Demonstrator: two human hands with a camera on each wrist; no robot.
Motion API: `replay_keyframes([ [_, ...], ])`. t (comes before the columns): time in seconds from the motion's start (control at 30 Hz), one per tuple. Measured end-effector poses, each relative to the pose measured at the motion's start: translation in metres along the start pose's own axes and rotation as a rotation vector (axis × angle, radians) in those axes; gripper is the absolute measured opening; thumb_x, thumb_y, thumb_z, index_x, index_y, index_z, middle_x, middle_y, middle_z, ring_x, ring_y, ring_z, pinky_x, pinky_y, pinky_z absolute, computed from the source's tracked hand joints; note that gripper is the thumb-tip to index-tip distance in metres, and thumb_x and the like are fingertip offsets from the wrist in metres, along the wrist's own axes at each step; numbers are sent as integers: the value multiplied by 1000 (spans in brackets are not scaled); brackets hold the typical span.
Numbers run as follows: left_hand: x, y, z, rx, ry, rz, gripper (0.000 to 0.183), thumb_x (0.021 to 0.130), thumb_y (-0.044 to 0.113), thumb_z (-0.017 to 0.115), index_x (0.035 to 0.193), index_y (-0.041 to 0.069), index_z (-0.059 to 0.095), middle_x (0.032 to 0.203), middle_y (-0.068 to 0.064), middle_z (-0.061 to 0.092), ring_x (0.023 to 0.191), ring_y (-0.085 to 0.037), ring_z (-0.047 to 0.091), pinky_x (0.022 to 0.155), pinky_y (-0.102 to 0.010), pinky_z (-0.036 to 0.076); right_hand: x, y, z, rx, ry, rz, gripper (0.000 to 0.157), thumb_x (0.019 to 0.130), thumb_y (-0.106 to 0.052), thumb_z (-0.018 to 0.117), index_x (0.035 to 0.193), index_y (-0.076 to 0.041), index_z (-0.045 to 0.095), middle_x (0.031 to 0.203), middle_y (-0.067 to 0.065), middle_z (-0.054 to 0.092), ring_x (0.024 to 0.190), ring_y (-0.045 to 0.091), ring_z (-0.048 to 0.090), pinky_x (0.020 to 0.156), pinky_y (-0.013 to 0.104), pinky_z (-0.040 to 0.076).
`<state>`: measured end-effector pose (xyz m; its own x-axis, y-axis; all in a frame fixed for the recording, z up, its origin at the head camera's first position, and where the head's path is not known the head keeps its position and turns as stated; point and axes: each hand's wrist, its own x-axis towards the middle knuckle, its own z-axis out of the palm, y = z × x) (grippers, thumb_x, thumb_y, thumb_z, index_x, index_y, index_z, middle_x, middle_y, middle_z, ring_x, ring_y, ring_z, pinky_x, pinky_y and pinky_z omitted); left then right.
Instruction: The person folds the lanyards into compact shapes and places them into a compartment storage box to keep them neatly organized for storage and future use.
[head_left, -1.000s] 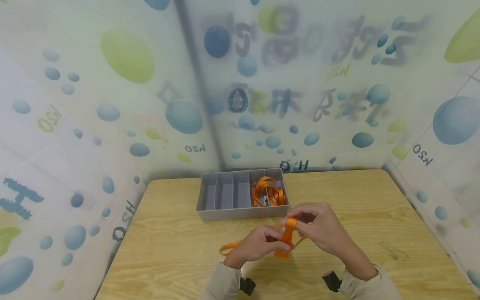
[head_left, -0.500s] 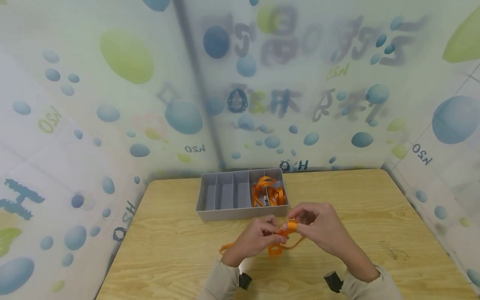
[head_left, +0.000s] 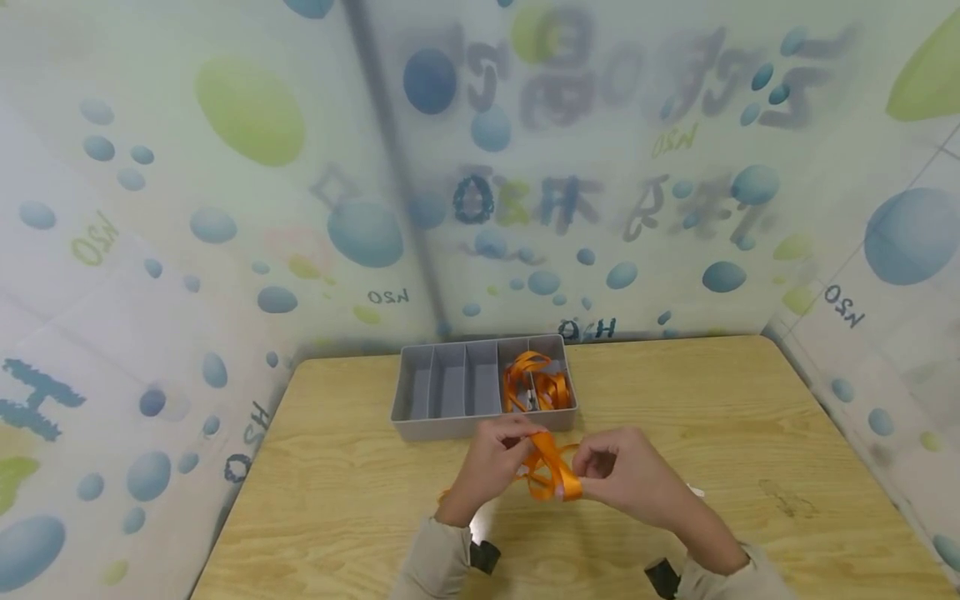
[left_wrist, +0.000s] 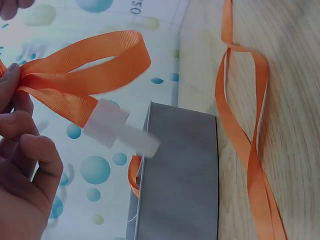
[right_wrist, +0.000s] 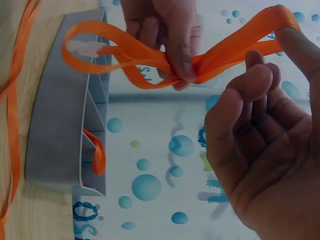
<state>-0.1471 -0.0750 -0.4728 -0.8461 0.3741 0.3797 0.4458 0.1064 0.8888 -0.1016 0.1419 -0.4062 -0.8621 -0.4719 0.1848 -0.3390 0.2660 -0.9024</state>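
Note:
An orange ribbon lanyard [head_left: 567,487] is folded into loops between both hands, above the table in front of the grey box. My left hand [head_left: 486,471] pinches the gathered folds between thumb and fingers. A white plastic clip [left_wrist: 106,123] dangles from a short end beside the left-hand loop, in the left wrist view. On the other side, the straight thumb of my right hand [head_left: 637,479] sits inside a loop and stretches it out. Its other fingers are loosely bent, apart from the ribbon [right_wrist: 235,47] in the right wrist view. More strap [left_wrist: 254,172] trails along the tabletop.
A grey divided box [head_left: 450,427] stands at the table's back edge, with coiled orange lanyards [head_left: 552,392] in its right compartments. Behind the wooden table [head_left: 337,492] rise pale walls [head_left: 300,200] printed with blue and green drops.
The left hand has moved up and left with the gathered folds. My right hand has shifted slightly down and no longer pinches the ribbon; the loop between them is wider.

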Motion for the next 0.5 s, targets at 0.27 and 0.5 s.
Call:
replay_keyframes([
  [0.27,2,7,-3,-47,33,7,15,94,-7,60,99,-8,74,91,-18,70,73,-10,59,62,-24,53,0,7,4,26,-97,90,15,83,-21,82,79,-12,71,68,-5,61,58,4,51,52,25,49],
  [0.5,4,14,-7,-82,52,-20,16,97,6,64,102,-3,76,89,-14,70,69,-10,56,62,-22,49,-2,17,10,6,-55,142,15,82,-21,82,83,-10,73,72,-3,64,60,7,54,55,26,50],
])
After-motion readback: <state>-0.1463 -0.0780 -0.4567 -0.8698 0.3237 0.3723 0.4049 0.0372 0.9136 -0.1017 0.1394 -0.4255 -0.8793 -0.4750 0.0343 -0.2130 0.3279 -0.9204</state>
